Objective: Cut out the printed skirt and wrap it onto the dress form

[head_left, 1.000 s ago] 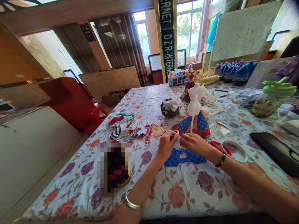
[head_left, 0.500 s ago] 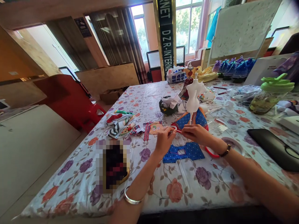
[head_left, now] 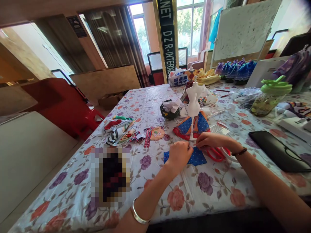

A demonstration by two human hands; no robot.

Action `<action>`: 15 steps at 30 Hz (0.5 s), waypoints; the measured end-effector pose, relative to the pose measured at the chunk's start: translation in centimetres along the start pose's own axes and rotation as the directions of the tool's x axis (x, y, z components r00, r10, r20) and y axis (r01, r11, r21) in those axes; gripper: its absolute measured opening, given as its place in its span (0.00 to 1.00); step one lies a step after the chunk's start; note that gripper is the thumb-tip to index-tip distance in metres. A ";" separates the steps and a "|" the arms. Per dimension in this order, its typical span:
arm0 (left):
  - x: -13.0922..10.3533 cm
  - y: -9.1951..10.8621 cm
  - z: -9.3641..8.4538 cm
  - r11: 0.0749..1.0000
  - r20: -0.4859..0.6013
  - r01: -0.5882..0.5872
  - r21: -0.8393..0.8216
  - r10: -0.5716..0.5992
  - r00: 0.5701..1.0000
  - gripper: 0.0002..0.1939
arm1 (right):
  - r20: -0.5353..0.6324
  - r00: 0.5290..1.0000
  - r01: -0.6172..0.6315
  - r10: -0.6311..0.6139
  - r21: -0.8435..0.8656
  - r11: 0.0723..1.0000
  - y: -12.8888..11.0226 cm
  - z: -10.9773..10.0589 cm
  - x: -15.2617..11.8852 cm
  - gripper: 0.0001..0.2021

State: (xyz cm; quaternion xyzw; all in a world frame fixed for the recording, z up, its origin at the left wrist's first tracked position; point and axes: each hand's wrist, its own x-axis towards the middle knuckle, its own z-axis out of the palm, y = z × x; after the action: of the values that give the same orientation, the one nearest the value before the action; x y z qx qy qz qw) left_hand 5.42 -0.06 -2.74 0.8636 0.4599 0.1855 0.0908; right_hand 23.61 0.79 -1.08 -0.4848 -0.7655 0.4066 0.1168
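Note:
My left hand [head_left: 180, 154] is closed in a pinch over the blue dotted fabric piece [head_left: 198, 157]; what its fingertips hold is too small to make out. Just right of it, my right hand [head_left: 210, 140] is also closed, its fingertips near the left ones on something thin and hidden. Red-handled scissors [head_left: 216, 154] and a white ring [head_left: 229, 155] lie beside and below my right wrist. Behind my hands stands a small white mannequin [head_left: 193, 100], with a blue, red and orange cloth [head_left: 181, 127] spread around its stand.
Patterned cloths [head_left: 119, 131] and a cut orange-and-red piece [head_left: 155, 133] lie to the left. A dark basket [head_left: 170, 110] holds scraps. On the right are a black case [head_left: 277, 152] and a green-lidded jar [head_left: 266, 98]. A pixelated item [head_left: 114, 176] is at front left.
Both hands have come down over the blue fabric. The red and white items that were at my fingers now lie by my right wrist. The view has shifted slightly to the right.

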 end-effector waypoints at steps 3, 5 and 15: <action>0.3 0.3 -0.1 0.998 0.046 0.046 0.038 -0.048 0.998 0.11 | 0.006 1.000 -0.002 0.003 -0.040 0.999 0.2 -0.1 0.1 0.13; 0.5 0.3 -0.3 0.995 0.059 0.081 0.052 -0.084 0.995 0.11 | -0.012 1.000 0.008 -0.009 -0.080 0.997 0.3 0.0 0.2 0.14; 1.0 -1.5 -0.8 0.974 -0.024 0.218 -0.064 -0.220 0.975 0.11 | -0.228 0.935 0.146 -0.271 -0.451 0.881 -1.6 1.8 0.7 0.10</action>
State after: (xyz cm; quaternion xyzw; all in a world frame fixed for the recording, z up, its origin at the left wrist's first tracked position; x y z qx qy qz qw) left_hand 4.44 1.58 -2.24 0.8015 0.5478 0.2019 0.1298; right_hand 21.20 0.13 -1.27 -0.4658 -0.8589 0.1401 0.1603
